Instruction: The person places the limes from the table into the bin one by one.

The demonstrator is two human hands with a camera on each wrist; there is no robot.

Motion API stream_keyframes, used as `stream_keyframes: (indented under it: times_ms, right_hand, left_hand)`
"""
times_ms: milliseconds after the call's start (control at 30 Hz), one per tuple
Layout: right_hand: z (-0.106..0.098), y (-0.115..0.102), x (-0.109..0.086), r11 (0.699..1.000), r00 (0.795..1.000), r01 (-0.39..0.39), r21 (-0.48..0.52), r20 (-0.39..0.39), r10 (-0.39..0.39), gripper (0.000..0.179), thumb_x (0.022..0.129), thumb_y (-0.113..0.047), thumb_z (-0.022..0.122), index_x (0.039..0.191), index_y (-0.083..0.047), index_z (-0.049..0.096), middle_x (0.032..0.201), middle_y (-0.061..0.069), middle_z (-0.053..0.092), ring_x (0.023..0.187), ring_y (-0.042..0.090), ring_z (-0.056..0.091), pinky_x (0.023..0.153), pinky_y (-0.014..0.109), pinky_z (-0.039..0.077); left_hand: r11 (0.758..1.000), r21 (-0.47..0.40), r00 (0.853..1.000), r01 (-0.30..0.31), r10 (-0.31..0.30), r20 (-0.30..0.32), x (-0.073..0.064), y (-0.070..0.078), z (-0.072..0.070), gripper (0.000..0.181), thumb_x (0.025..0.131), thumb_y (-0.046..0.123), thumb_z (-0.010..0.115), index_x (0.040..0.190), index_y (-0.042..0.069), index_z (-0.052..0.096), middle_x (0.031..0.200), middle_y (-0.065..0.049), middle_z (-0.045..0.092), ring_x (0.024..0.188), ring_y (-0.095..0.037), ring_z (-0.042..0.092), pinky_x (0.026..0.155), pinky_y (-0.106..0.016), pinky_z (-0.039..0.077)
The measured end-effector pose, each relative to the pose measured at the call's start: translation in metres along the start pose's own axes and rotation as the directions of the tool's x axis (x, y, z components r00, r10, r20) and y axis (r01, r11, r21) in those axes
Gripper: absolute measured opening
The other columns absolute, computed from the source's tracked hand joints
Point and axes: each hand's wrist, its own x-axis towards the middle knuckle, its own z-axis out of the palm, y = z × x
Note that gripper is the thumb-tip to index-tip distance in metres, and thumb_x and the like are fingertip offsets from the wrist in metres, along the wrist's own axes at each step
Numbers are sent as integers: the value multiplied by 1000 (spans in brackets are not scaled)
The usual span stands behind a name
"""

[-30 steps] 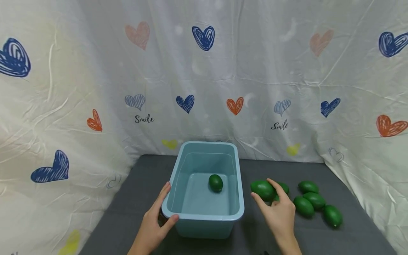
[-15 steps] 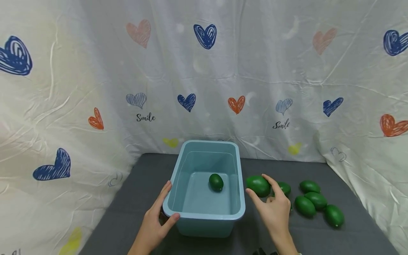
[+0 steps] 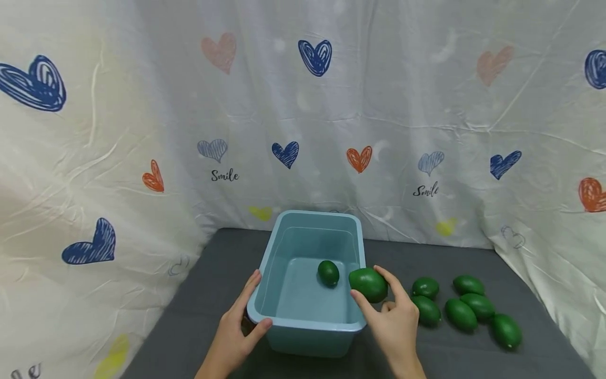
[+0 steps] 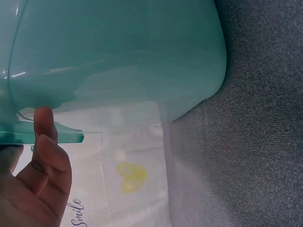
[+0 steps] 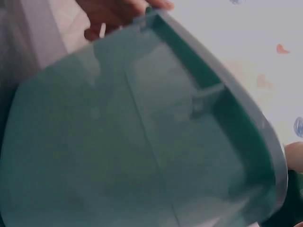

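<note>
A light blue plastic bin (image 3: pixel 307 325) stands on the dark cloth. My left hand (image 3: pixel 234 326) grips its near left corner, thumb over the front rim and fingers along the left side; the left wrist view shows fingers (image 4: pixel 54 156) bent below the rim. Between thumb and fingertips, my right hand (image 3: pixel 390 316) pinches a dark green avocado (image 3: pixel 368 285) over the bin's right rim. Part of that avocado (image 5: pixel 286 203) shows at the right wrist view's lower right edge. Another avocado (image 3: pixel 328 273) lies on the bin floor.
Several more avocados lie on the dark tablecloth (image 3: pixel 454 352) right of the bin; the closest are one avocado (image 3: pixel 428 310) and, behind it, another avocado (image 3: pixel 425 287). A white curtain (image 3: pixel 303 116) printed with hearts hangs behind the table and along its sides.
My right hand has carried the avocado leftward, from above the other fruit to the bin's right rim. The left hand stays at the bin's corner. The head view has shifted slightly.
</note>
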Motion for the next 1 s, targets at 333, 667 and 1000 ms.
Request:
stream_keyframes:
  times_ms: [333, 667, 1000]
  right_hand:
    - [12, -13, -6, 999, 997, -44, 32, 66, 42, 64, 76, -28, 98, 135, -22, 72, 46, -8, 32, 34, 1, 23, 35, 24, 27]
    - [15, -13, -10, 999, 997, -43, -5, 64, 43, 63, 76, -31, 99, 133, -23, 73, 52, -7, 40, 33, 0, 23, 35, 24, 29]
    - [20, -14, -8, 999, 998, -32, -18, 59, 33, 63, 75, -32, 99, 132, -23, 73, 56, -7, 47, 34, -1, 21, 35, 25, 29]
  left_hand:
    - [1000, 5, 1000, 2, -2, -11, -1, -2, 0, 84, 98, 26, 77, 168, 30, 32, 173, 7, 32, 152, 3, 31, 110, -9, 34]
    - [999, -31, 999, 39, -39, 9, 0, 0, 2, 84, 98, 29, 78, 168, 33, 32, 173, 4, 31, 147, -21, 47, 88, -28, 59]
    - [996, -31, 997, 78, -77, 24, 2, 0, 0, 83, 99, 32, 77, 168, 35, 30, 174, 8, 30, 141, -25, 53, 87, -30, 60]
